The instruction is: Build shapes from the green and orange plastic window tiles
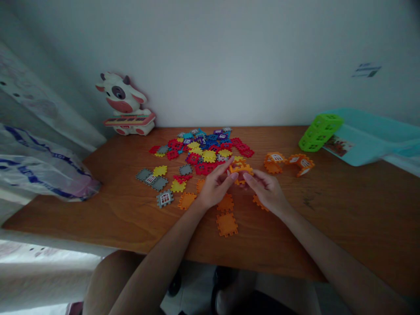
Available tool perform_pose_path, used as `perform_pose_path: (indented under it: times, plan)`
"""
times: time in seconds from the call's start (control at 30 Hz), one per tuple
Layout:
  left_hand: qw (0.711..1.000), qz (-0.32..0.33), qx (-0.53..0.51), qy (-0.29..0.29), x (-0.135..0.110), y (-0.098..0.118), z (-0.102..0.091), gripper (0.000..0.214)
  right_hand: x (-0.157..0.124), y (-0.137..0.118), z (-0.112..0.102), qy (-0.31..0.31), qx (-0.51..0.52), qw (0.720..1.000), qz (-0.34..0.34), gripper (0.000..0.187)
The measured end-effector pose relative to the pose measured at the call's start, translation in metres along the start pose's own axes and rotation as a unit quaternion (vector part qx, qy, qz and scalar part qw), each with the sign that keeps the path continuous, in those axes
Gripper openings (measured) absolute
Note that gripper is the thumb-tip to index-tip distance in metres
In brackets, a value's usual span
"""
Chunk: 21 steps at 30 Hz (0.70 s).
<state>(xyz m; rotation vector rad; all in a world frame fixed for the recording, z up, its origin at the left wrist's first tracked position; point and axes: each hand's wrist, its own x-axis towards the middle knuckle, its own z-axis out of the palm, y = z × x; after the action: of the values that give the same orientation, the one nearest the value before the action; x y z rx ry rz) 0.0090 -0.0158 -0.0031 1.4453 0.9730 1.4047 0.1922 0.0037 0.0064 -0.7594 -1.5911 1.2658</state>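
Observation:
My left hand (217, 184) and my right hand (266, 189) both grip orange interlocking building tiles (241, 168), held above the middle of the table with the thumbs facing each other. How many pieces are in this bit is partly hidden by my fingers. Loose flat orange tiles lie below my hands: one square (227, 224) near the front, another (187, 201) to the left, and one partly covered by my right hand. Two orange joined pieces with white windows, one curved (274, 162) and one bent (302, 164), stand to the right.
A pile of red, yellow, blue and purple tiles (206, 168) lies behind my hands. Grey tiles (159, 183) are at left. A green block tower (320, 133) leans on a turquoise bin (361, 157). A cow toy piano (127, 107) and a plastic bag (49, 168) stand left.

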Motion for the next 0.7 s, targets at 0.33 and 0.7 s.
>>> perform_pose_path:
  times: [0.33,0.7]
  plan:
    - [0.960,-0.107,-0.222,0.136,0.010,0.009,-0.002,0.059,0.001,-0.005,-0.006,0.152,-0.063,0.982,-0.095,0.029]
    - [0.914,-0.084,-0.278,0.282,0.023,0.004,-0.021,0.031,0.005,0.013,-0.011,0.178,-0.154,0.969,-0.075,0.019]
